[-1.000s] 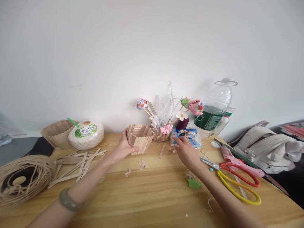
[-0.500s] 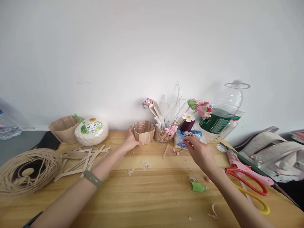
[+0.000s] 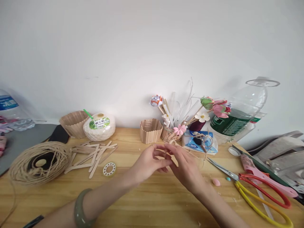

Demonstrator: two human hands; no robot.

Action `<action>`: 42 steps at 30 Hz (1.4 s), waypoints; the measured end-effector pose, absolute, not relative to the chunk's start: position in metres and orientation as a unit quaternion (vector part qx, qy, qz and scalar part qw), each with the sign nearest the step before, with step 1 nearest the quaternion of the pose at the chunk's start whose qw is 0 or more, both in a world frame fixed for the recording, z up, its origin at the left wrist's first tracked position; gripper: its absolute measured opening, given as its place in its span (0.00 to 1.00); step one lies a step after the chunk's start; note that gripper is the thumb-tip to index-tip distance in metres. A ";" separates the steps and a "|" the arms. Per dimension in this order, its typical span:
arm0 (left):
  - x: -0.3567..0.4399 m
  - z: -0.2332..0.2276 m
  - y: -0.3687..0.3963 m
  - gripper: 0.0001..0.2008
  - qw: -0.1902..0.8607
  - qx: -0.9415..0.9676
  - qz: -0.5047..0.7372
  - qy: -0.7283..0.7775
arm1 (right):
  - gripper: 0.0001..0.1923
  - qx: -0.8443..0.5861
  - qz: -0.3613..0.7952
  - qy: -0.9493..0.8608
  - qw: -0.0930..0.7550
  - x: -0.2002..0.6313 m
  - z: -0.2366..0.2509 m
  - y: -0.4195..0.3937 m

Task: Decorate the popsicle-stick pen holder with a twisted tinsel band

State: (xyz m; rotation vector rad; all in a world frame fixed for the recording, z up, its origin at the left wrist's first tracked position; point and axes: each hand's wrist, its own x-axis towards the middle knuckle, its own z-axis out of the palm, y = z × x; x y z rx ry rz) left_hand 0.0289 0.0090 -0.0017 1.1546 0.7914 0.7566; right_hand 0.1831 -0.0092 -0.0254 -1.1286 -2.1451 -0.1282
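Observation:
My left hand (image 3: 150, 160) and my right hand (image 3: 186, 164) meet over the middle of the wooden table. Their fingers are bent and come together at the tips. Whatever lies between them, if anything, is hidden or too small to make out. Just behind stands a small basket (image 3: 151, 134) made of upright wooden craft sticks, touched by neither hand. Beside it, a container (image 3: 169, 134) holds paper flowers and clear tubes. A blue and white packet (image 3: 193, 144) with a tangle of twine (image 3: 207, 141) on it lies past my right hand.
On the left are a twine coil (image 3: 22, 167), loose craft sticks (image 3: 95, 158), a tape roll (image 3: 109, 169), a wrapped coconut (image 3: 99, 131) and a larger stick basket (image 3: 73, 126). Scissors (image 3: 234, 175), a pink glue gun (image 3: 273, 183) and a large plastic bottle (image 3: 234, 120) occupy the right.
My left hand has let go of the small stick basket and moved to the right. My right hand has come left from the packet to meet it. The view has shifted somewhat.

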 end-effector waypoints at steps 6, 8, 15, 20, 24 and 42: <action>0.017 -0.012 0.018 0.12 0.709 0.508 0.337 0.354 | 0.14 -0.426 0.074 -0.778 0.456 0.175 -0.017 -0.015; 0.015 -0.014 0.016 0.12 0.663 0.538 0.353 0.382 | 0.02 -0.457 0.084 -0.744 0.480 0.173 -0.015 -0.018; 0.011 -0.024 0.006 0.14 0.246 0.813 0.434 0.302 | 0.15 -0.536 0.222 -0.705 0.408 0.162 -0.015 -0.022; 0.012 -0.036 0.007 0.12 0.008 0.853 0.451 0.263 | 0.18 -0.545 0.349 -0.625 0.437 0.161 -0.015 -0.022; 0.013 -0.035 0.006 0.10 -0.032 0.858 0.446 0.252 | 0.17 -0.527 0.430 -0.591 0.434 0.165 -0.015 -0.022; 0.003 -0.002 0.004 0.12 0.233 0.860 0.357 0.280 | 0.16 -0.503 0.475 -0.635 0.344 0.184 -0.004 -0.027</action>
